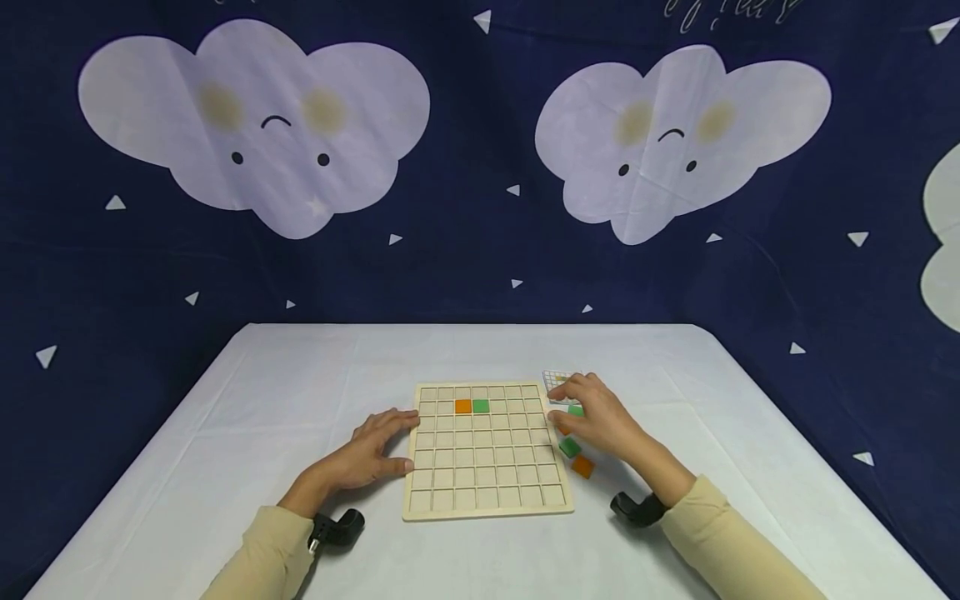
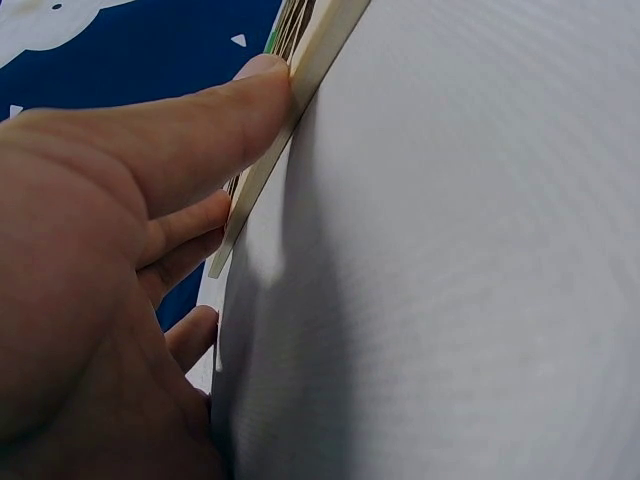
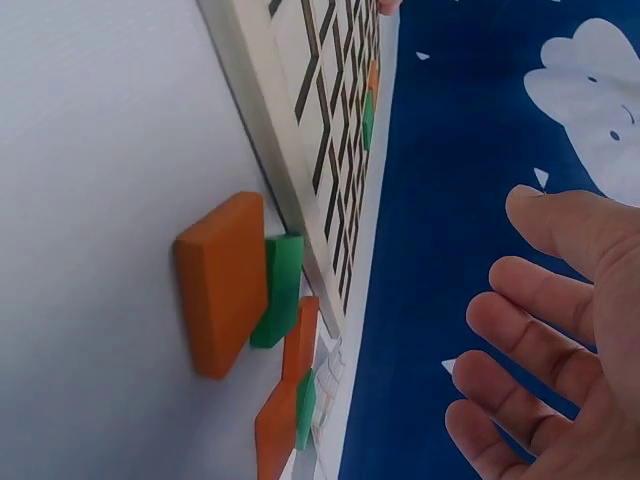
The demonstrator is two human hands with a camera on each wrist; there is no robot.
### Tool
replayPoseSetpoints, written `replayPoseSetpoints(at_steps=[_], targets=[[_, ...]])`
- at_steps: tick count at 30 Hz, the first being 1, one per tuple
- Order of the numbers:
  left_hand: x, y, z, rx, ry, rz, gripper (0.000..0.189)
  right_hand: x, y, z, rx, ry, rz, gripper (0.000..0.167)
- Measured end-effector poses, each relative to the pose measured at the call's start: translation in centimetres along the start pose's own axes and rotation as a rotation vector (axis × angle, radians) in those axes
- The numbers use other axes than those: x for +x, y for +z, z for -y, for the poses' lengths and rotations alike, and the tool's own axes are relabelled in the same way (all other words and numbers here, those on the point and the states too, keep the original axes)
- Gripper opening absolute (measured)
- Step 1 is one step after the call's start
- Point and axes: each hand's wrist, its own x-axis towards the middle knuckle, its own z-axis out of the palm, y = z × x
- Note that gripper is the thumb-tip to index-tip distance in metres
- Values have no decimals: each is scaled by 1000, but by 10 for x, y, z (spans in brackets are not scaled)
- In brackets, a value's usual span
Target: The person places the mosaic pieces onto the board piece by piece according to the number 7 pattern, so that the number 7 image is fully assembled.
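Note:
A wooden grid board lies on the white table, with an orange tile and a green tile side by side in its second row from the far edge. My left hand rests against the board's left edge, thumb and fingertips touching the rim. Past the board's right edge, my right hand is held above loose tiles, its fingers loosely bent with nothing between them. Below it lie a green tile and an orange tile; others are partly hidden by the hand.
A small card with a printed grid lies beyond the board's far right corner, partly covered by the right hand. Black wrist cameras sit on both wrists, low over the table. A dark blue cloth with clouds hangs behind the table.

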Motion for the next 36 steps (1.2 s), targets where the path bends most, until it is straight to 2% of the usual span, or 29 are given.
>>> replayPoseSetpoints(at_steps=[13,21,36], targets=[[1,0,0,-2,-6,3,67,-10,-1,-9,-8,67,-10,28],[1,0,-1,-5,-19,5,67,-17,-3,-17,-8,94,-9,25],[0,0,0,-6,-6,2,67,-24,-5,-26,-41,126,-3,29]])
